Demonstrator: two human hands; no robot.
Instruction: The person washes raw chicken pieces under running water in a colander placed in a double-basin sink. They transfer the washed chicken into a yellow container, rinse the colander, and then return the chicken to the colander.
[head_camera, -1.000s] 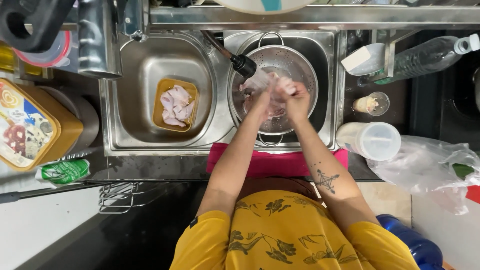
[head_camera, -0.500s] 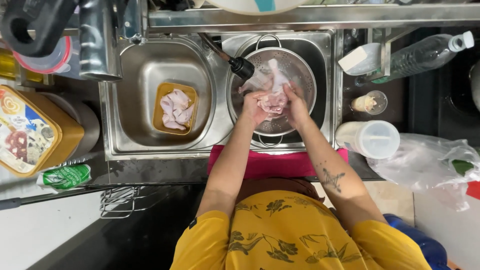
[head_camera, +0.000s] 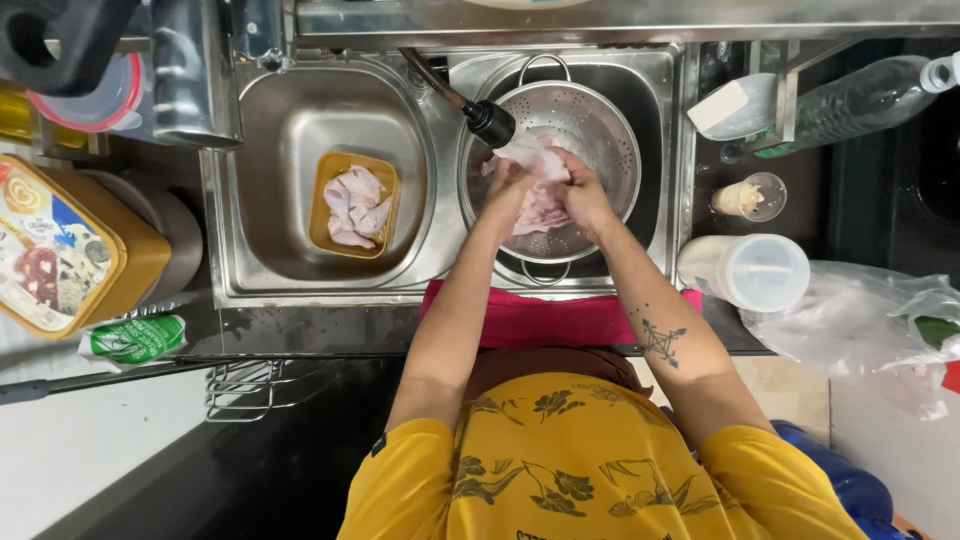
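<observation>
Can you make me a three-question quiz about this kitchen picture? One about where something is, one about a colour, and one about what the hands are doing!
1. Where is the metal colander?
A. right sink basin
B. left sink basin
C. on the floor

2. What colour is the small tub in the left basin?
A. blue
B. yellow-orange
C. white

3. What are the left hand and right hand doing?
A. resting apart and empty
B. holding a bottle
C. together gripping raw meat

Answers: 1 A, it fills the right basin. 2 B, its rim shows that colour. 3 C, both hands close on the pink pieces over the colander.
</observation>
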